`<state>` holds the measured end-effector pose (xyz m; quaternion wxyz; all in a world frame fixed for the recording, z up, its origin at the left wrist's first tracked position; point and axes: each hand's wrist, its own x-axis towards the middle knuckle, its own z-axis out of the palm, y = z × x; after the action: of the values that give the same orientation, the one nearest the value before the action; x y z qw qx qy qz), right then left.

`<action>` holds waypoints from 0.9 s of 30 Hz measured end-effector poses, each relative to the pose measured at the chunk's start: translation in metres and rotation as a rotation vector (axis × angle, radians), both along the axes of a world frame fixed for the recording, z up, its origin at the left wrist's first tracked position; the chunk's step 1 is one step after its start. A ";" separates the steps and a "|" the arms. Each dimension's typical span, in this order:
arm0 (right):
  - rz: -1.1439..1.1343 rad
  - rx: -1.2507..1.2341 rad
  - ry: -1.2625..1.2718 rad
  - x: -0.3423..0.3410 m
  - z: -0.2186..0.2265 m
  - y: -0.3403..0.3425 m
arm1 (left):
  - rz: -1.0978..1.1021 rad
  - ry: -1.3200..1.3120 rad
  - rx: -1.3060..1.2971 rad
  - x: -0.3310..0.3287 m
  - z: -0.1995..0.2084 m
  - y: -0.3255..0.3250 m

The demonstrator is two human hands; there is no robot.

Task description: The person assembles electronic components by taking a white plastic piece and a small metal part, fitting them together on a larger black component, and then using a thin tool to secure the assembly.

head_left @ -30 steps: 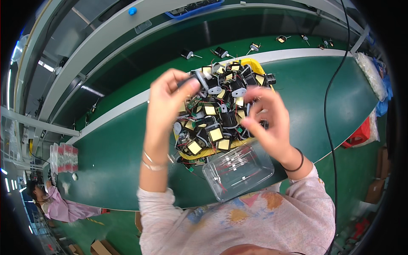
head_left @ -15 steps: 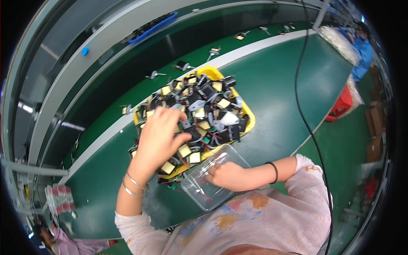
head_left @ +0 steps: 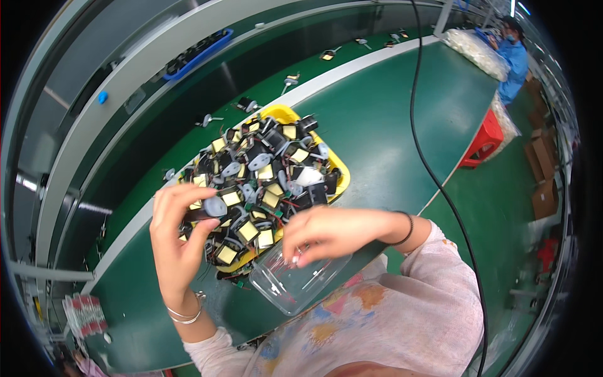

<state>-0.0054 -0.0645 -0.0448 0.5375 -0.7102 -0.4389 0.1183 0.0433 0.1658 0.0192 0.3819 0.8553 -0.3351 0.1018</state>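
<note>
My left hand (head_left: 178, 232) is closed on a black part with a grey cap (head_left: 215, 207), held at the near left side of a yellow bin (head_left: 342, 182). That bin is heaped with black parts (head_left: 257, 147) bearing yellow pads, grey discs and thin wires. My right hand (head_left: 333, 229), blurred, has its fingertips pinched together above a clear plastic box (head_left: 290, 310). A small white-tipped piece (head_left: 295, 259) shows at those fingertips; its kind is too blurred to tell. Thin red and white pieces (head_left: 282, 292) lie in the clear box.
More black parts (head_left: 247, 104) stand in a row on the green strip beyond the white rail. A black cable (head_left: 427, 164) hangs across the right side. A blue tray (head_left: 201, 55) sits on the shelf. A person in blue (head_left: 515, 66) is at the far right, near a red stool (head_left: 485, 139).
My left hand has come back from over the heap toward the near left, now holding a black part. My right hand has lifted from inside the clear box. The whole view has shifted somewhat.
</note>
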 end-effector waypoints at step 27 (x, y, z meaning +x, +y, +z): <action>-0.549 0.092 -0.596 0.030 0.046 0.025 | -0.198 0.157 -0.173 -0.019 -0.027 0.011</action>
<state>0.0245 -0.0394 0.0015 0.4295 -0.7795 -0.3742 -0.2604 0.0242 0.1771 -0.0073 0.4872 0.7873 -0.3770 0.0247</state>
